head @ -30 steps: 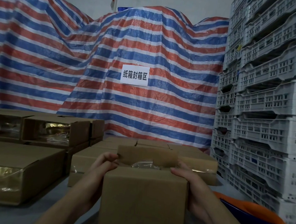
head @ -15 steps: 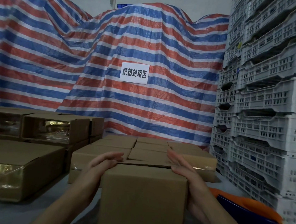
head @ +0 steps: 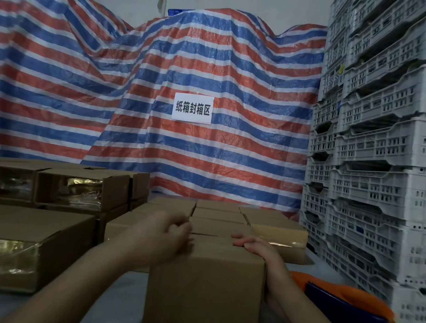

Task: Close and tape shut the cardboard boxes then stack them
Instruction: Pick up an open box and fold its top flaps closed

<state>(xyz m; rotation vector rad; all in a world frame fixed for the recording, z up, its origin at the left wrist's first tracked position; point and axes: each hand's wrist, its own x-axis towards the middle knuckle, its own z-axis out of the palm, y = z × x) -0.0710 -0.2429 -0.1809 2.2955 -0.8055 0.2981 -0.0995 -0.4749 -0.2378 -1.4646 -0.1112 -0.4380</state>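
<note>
Head view, near to far: closest, a cardboard box (head: 204,285) on the table (head: 121,295), flaps folded down; left hand (head: 162,235) on its top left edge, fingers curled, nothing seen in them; right hand (head: 256,246) at the top right edge, fingers lying straight over it. Beyond, closed boxes (head: 218,215) in rows; left, taped boxes (head: 27,245) stacked. Right, white crates (head: 382,151). Farthest, striped tarp (head: 137,81) with paper sign (head: 192,108).

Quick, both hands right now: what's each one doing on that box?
Left hand: fingers curled over the top of the cardboard box at its left flap; whether it pinches the flap cannot be told.
Right hand: fingers laid flat on the box's top right edge, open.
</note>
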